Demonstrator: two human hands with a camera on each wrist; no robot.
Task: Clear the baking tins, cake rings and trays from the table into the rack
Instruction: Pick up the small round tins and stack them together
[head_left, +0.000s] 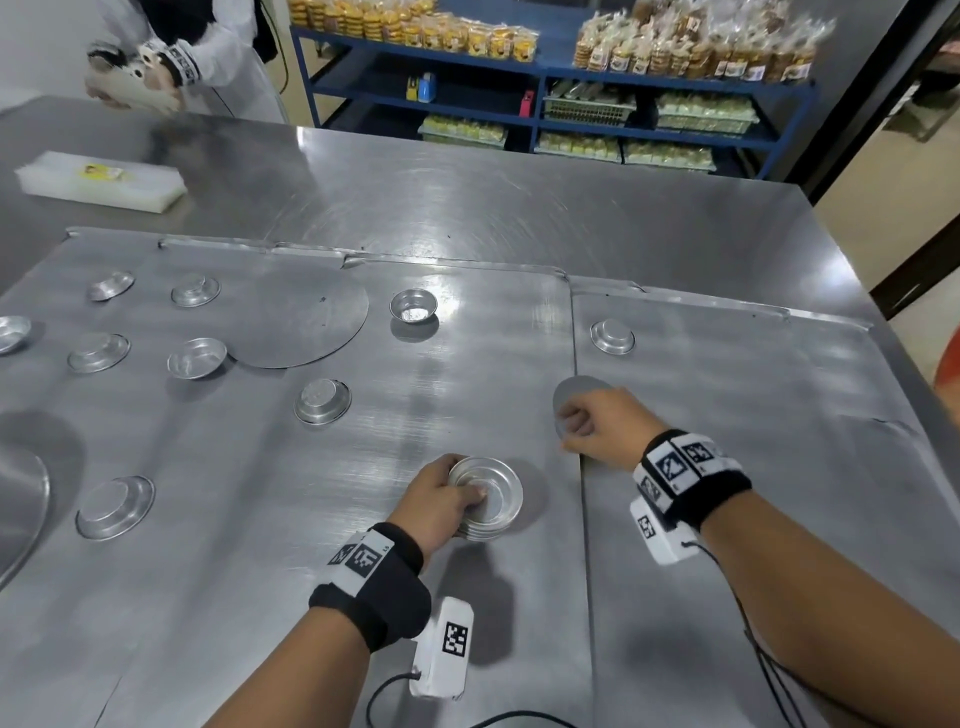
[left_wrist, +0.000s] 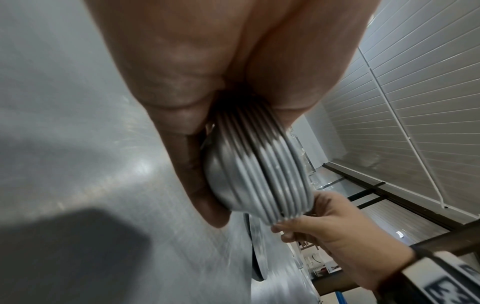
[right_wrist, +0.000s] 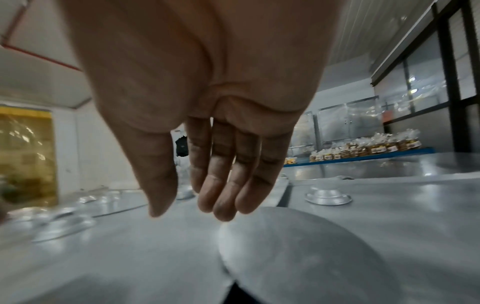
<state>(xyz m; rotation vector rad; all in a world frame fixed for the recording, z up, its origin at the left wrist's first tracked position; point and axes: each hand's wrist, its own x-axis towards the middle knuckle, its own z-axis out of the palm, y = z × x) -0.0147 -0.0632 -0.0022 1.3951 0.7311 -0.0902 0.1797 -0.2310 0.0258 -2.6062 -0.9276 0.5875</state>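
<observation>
Near the surface's front edge, left hand (head_left: 441, 499) gripping a stack of tins (head_left: 488, 501) — right hand (head_left: 597, 426) loose, fingers (right_wrist: 226, 185) relaxed and empty over a flat disc (right_wrist: 298, 246).

- The large steel table (head_left: 519, 208) is brushed metal with a soft sheen and circular scuff marks.
- The flat silver baking trays (head_left: 234, 519) lying on it are dull grey metal, finely scratched.
- The stack of small round aluminium tins (head_left: 485, 499) looks smooth and bright, with thin rolled rims showing as ridges in the left wrist view.
- The small flat metal disc (head_left: 582, 389) is matt grey, without shine.
- The black wristbands (head_left: 379, 587) are soft cloth.
- The packs on the blue shelving (head_left: 675, 83) are glossy clear plastic.
</observation>
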